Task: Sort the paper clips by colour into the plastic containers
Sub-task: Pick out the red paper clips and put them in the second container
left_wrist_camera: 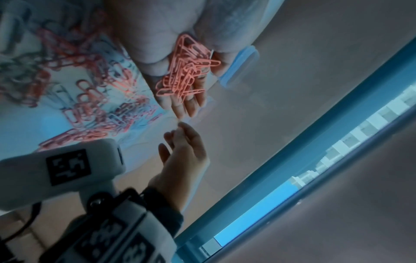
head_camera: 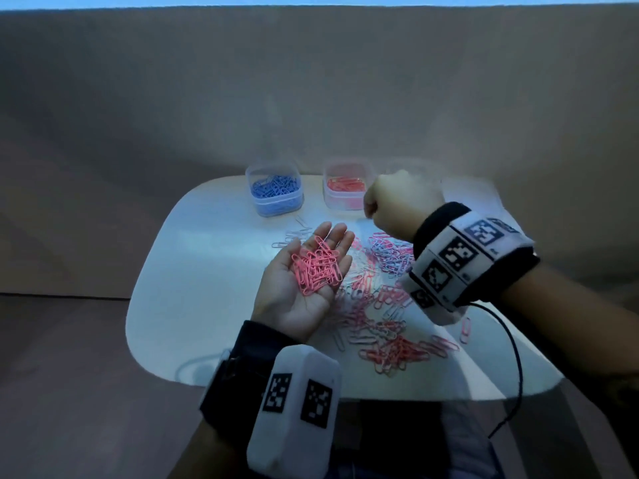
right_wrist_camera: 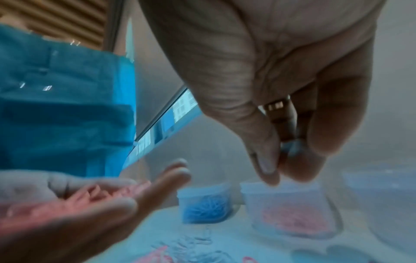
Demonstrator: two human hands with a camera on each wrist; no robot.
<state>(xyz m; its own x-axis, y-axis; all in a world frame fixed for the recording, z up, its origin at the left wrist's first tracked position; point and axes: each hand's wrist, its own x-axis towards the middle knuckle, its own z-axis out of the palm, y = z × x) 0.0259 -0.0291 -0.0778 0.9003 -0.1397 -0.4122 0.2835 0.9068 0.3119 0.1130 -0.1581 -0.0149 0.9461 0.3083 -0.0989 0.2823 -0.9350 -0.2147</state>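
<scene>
**Loose pink handful could spill back into the mix**

The left hand [head_camera: 304, 281] lies palm-up with fingers straight, cradling a heap of pink clips [head_camera: 316, 267] just left of the mixed pile [head_camera: 383, 305] on the table [head_camera: 193, 264]. Nothing clamps them, so I judge a tilt would shed them back into that pile. Beyond the pile, the right hand [head_camera: 394, 205] hovers by the pink container [head_camera: 344, 190], fingertips pinched together; whether they hold a clip I cannot tell. The blue container [head_camera: 275, 195] stands near, so a careless release could land in the wrong colour
</scene>
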